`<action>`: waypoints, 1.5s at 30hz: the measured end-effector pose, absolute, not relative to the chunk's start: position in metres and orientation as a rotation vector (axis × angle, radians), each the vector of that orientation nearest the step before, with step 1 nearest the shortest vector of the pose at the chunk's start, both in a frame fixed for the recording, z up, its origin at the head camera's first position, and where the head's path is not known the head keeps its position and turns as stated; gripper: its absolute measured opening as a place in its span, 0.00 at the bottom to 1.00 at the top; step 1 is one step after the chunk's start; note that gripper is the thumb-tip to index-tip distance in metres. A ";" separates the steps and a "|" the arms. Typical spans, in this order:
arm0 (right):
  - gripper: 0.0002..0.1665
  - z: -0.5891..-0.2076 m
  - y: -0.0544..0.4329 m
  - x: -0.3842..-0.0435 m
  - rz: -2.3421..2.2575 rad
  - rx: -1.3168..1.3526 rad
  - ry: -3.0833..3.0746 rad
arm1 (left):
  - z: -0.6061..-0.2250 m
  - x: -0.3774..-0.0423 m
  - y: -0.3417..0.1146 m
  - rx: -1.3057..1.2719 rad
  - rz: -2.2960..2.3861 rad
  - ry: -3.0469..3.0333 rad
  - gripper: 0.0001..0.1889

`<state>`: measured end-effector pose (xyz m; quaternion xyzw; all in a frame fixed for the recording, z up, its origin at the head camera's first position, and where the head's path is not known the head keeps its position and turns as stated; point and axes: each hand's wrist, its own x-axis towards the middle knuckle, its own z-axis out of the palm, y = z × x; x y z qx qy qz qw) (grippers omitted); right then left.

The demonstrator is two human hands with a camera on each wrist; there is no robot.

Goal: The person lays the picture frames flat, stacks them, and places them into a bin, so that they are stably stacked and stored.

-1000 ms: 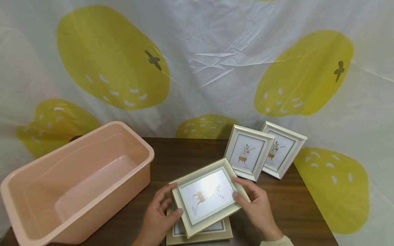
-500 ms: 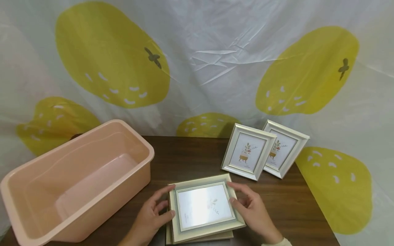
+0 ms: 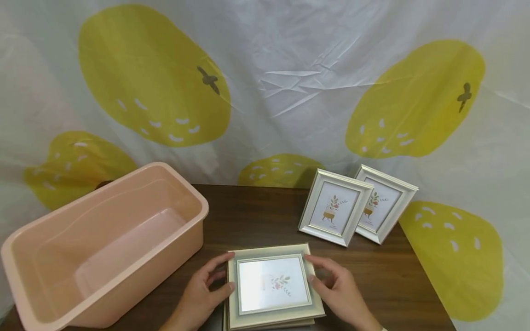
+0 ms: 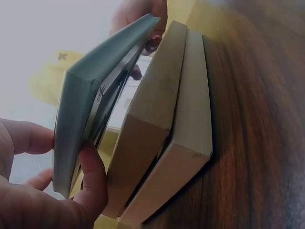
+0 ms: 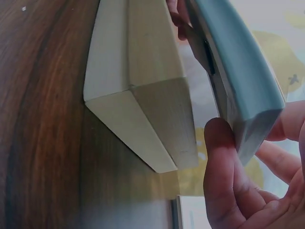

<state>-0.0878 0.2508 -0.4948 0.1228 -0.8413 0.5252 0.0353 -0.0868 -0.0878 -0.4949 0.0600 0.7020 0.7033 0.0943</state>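
Note:
A cream picture frame lies nearly flat between both hands, its glass reflecting a bright patch over a plant print. My left hand grips its left side with thumb and fingers. At the opposite side, my right hand grips the right edge. Beneath it, two more frames are stacked on the table; the left wrist view shows the upper one and the lower one. A gap separates the held frame from this stack in the right wrist view. From the head view the stack is mostly hidden.
Two white picture frames stand upright at the back right, the front one overlapping the rear one. A deep pink plastic tub occupies the left. The dark wooden table ends at a fruit-print cloth behind.
Both hands have lowered the held frame toward the stack and turned it from a slant to nearly square above it. The standing frames and the tub stay where they were.

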 end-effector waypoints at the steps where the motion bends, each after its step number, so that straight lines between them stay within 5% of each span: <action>1: 0.24 -0.496 0.250 -0.088 1.600 0.372 -2.594 | -0.495 -0.087 -0.088 0.157 2.079 2.097 0.33; 26: 0.25 -0.505 0.245 -0.090 1.272 0.560 -2.606 | -0.494 -0.089 -0.089 -0.077 1.944 2.277 0.24; 45: 0.26 -0.509 0.248 -0.093 1.226 0.559 -2.647 | -0.504 -0.092 -0.094 -0.086 1.784 2.398 0.37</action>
